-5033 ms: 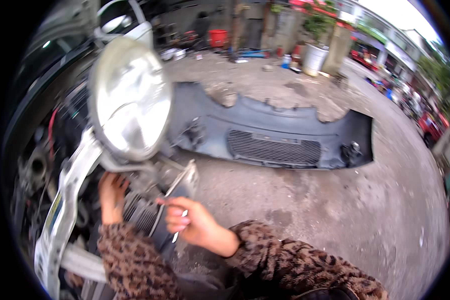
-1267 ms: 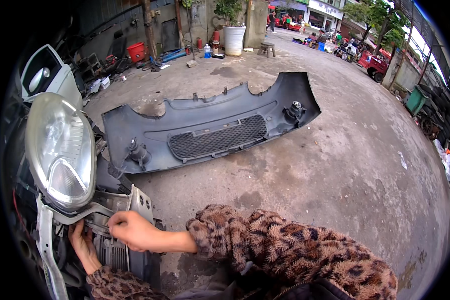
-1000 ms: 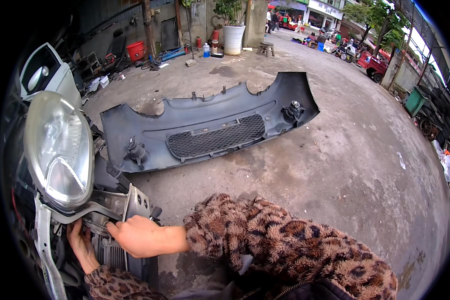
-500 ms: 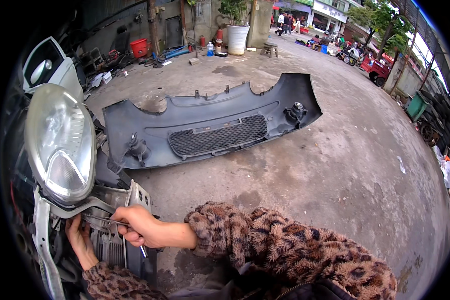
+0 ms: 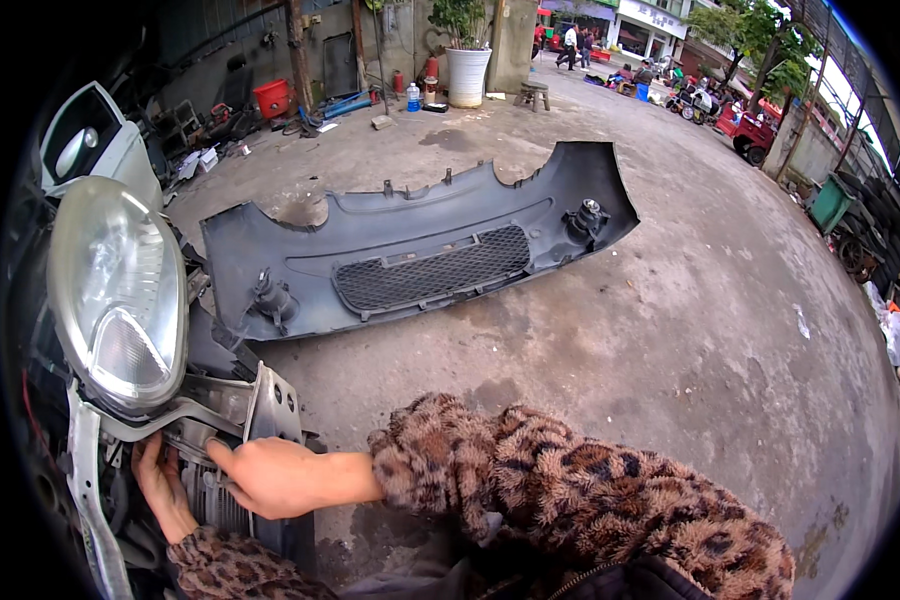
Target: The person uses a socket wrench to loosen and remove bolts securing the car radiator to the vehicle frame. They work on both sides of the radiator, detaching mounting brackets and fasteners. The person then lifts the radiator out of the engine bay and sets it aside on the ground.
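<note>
My left hand reaches up from below, under the metal bracket beneath the headlight. Its fingers are bent against a part there, with the tips partly hidden. To its right, my right hand is closed, back upward and thumb toward the left hand. The slim metal tool it gripped a moment ago is now hidden by the hand. Around both hands lie the car's exposed front parts, with a finned radiator-like part below and a pale metal plate with holes just beyond my right hand.
A dark bumper cover with a mesh grille lies on the concrete ground ahead. Farther off are a white car door, a red bucket, a white planter and a small stool. People and vehicles are on the street behind.
My right hand has turned over, back up, and shifted slightly down; the tool has gone out of sight. My left hand stays put. The whole view has moved a little.
</note>
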A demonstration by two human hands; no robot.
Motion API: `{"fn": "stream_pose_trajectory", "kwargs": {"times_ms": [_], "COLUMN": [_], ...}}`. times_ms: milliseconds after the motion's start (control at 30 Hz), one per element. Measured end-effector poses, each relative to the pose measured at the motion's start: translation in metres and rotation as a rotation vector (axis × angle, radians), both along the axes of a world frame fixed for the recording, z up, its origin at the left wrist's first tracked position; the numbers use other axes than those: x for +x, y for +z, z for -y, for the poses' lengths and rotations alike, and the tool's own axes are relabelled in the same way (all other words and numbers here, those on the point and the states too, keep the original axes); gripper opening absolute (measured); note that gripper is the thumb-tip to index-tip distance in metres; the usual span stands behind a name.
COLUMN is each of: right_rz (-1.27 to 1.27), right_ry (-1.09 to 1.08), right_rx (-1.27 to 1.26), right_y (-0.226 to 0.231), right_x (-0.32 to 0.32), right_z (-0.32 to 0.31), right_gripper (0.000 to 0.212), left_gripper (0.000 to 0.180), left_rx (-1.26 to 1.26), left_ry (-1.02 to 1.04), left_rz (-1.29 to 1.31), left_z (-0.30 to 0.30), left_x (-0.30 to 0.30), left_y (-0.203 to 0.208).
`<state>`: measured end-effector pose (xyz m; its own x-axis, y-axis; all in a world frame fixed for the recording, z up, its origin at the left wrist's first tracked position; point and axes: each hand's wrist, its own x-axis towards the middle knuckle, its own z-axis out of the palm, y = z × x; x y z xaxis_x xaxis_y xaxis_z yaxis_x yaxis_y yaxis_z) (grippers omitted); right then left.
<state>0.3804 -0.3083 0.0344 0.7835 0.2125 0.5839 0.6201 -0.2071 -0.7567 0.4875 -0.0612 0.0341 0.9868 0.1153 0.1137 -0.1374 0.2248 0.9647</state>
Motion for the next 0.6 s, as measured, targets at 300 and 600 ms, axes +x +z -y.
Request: {"fn": "stream_pose_trajectory", "kwargs": {"times_ms": [300,600], "right_rz": [-1.039,0.078], "right_ry": [0.588,-0.069], "right_rx": [0.927,-0.063], "right_y": [0.005,0.007], "right_x": [0.0,-0.008], "right_z": [0.009,0.018], "right_gripper": [0.027,0.033], "left_gripper": [0.035,0.032], "left_rx": [-0.03,0.019], "left_ry": [-0.009,-0.045], "left_rz": [0.03,-0.076], "left_z": [0.002,-0.002], "left_x": [-0.004,0.005], "left_y": [0.001,-0.005]}}
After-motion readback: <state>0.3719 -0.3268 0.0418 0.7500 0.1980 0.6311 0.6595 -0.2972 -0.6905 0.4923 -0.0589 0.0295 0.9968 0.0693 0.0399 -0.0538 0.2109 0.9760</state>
